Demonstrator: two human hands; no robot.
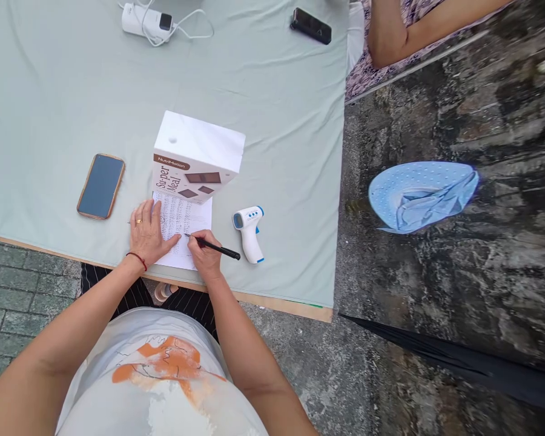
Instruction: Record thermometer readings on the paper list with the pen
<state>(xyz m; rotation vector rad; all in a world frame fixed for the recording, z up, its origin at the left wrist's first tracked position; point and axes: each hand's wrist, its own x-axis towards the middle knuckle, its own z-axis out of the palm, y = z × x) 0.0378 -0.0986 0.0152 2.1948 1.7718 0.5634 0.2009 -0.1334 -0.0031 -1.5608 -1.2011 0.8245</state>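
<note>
My right hand (205, 254) is closed around a black pen (218, 247), its tip touching or just over a printed sheet of paper (181, 261). Flat on the sheet's left side lies my left hand (148, 233), fingers apart, holding nothing. A white box (200, 142) marked "NutriMotion Super Meal" stands at the sheet's far end and hides part of it. Just right of my right hand is a white and blue infrared thermometer (251, 235). Left of my left hand rests a phone (100, 186) with an orange-brown edge.
A pale green cloth (290, 157) covers the table. Toward the far side lie a white power bank (148, 23) with a cable and a black device (311, 26). Another person's arm (390, 36) shows at upper right. A light blue hat (422, 194) sits on the stone at right.
</note>
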